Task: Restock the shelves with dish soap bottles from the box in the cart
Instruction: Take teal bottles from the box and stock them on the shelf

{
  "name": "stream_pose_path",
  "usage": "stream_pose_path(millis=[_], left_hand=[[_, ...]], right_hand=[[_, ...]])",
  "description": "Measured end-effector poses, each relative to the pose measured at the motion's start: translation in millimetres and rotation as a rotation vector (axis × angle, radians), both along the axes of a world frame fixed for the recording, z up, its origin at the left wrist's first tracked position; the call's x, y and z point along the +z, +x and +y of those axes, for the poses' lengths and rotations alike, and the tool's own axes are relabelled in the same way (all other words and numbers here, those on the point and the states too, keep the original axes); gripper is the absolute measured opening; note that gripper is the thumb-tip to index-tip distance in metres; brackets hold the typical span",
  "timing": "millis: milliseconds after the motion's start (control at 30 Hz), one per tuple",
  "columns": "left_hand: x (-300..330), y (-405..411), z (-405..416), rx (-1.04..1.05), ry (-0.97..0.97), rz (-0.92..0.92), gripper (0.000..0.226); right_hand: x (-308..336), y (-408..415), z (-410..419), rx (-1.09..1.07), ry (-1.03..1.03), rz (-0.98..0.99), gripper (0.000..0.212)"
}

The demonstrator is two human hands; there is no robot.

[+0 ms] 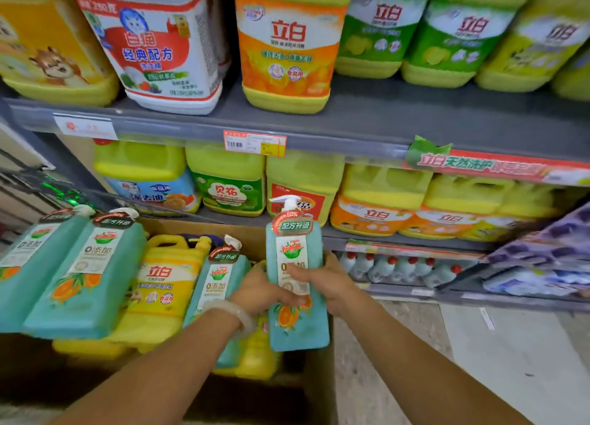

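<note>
You are looking at four teal pump bottles: one [297, 274] standing upright at the right edge of the cardboard box [319, 376], one [220, 284] sitting inside the box, and two [86, 278] [25, 265] lying tilted over the box's left side. One yellow jug [166, 284] with a handle is showing clearly inside the box; more yellow ones are lying beneath, too hidden to count. Above the box, the top shelf [383, 121] is carrying seven big jugs, and the shelf below it is showing about six.
</note>
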State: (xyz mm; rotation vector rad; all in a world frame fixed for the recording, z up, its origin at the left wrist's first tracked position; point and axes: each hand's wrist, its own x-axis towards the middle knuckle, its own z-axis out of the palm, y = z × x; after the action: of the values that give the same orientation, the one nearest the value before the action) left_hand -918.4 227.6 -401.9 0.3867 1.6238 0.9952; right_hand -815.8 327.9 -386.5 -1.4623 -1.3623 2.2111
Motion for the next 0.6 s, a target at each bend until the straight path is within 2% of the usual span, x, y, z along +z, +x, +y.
stream_pose_path(millis=[67, 167, 200, 267, 300, 400, 500, 600], left_hand=[[22.3, 5.2, 7.2, -0.025, 0.057, 0.091, 0.053], [57.6, 27.2, 21.9, -0.074, 0.129, 0.212, 0.082], [69.6, 39.3, 27.3, -0.082, 0.149, 0.227, 0.083], [91.1, 69.6, 39.0, -0.092, 0.212, 0.251, 0.072], [101.8, 88.4, 45.4, -0.098, 0.244, 0.271, 0.071], [128.7, 153.9, 63.8, -0.131, 0.308, 0.315, 0.091], [146.0, 226.4, 83.7, -0.161, 0.368, 0.341, 0.083], [146.7, 296.8, 110.8, -0.277, 0.440, 0.367, 0.100]], right_hand=[[21.9, 13.4, 4.2, -0.033, 0.055, 0.053, 0.051], [53.4, 44.5, 12.6, -0.093, 0.122, 0.135, 0.056], [63.8, 58.4, 16.3, -0.115, 0.141, 0.162, 0.058], [84.3, 91.4, 23.7, -0.148, 0.178, 0.200, 0.060], [91.9, 110.5, 28.9, -0.165, 0.196, 0.219, 0.061], [113.8, 176.7, 44.5, -0.197, 0.278, 0.245, 0.072], [132.7, 255.2, 57.5, -0.250, 0.367, 0.247, 0.075], [146.7, 336.9, 67.8, -0.317, 0.405, 0.232, 0.075]])
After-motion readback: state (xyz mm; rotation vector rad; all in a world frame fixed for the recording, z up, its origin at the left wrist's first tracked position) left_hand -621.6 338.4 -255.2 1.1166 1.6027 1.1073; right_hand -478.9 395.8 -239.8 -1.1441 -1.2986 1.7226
